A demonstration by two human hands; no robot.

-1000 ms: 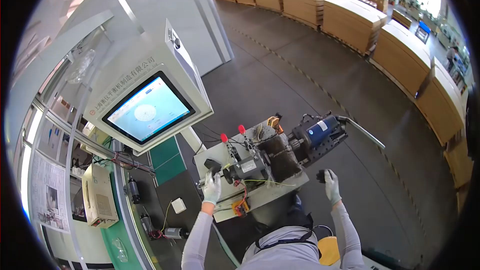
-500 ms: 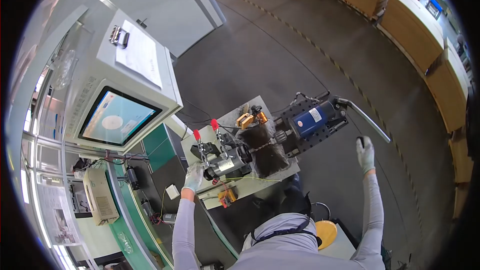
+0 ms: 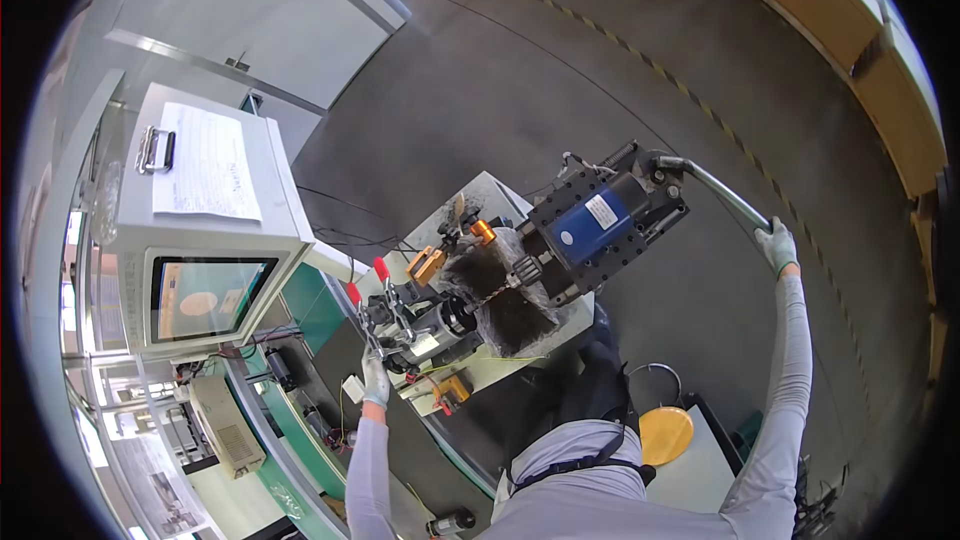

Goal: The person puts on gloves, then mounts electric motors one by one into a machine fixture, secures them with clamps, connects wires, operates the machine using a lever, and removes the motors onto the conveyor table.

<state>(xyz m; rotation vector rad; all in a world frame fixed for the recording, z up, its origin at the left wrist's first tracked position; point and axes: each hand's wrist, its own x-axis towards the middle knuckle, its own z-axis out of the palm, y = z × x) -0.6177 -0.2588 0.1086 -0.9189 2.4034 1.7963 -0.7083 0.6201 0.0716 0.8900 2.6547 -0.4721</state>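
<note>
My right hand (image 3: 776,246) is out past the edge of the pale worktop (image 3: 572,328), its gloved fingers wrapped round the tip of the long lever (image 3: 715,190). Around that arm there is room: grey floor (image 3: 850,270) runs beside and beyond it, crossed by a striped line (image 3: 660,70) that passes just outside my knuckles. My left hand (image 3: 375,380) is in a tighter spot, at the outer end of the motor (image 3: 428,342), near the worktop's left edge; my fingertips are partly hidden, so I cannot tell whether those fingers are clamped on it or only resting there. The motor lies on the worktop beneath the clamps (image 3: 381,270), a dull grey cylinder with a pale label and darker ends. The clamps are shiny metal with smooth red grips. A spiral drill bit (image 3: 492,297) points at the motor's inner end from the drill (image 3: 597,223), a smooth blue barrel on a black plate dotted with holes. Under the bit is a dark patch (image 3: 515,325), grimy-looking, with a crinkled, cloudy rim. The lever is round, bare metal, bent near the drill and straight towards my hand
</note>
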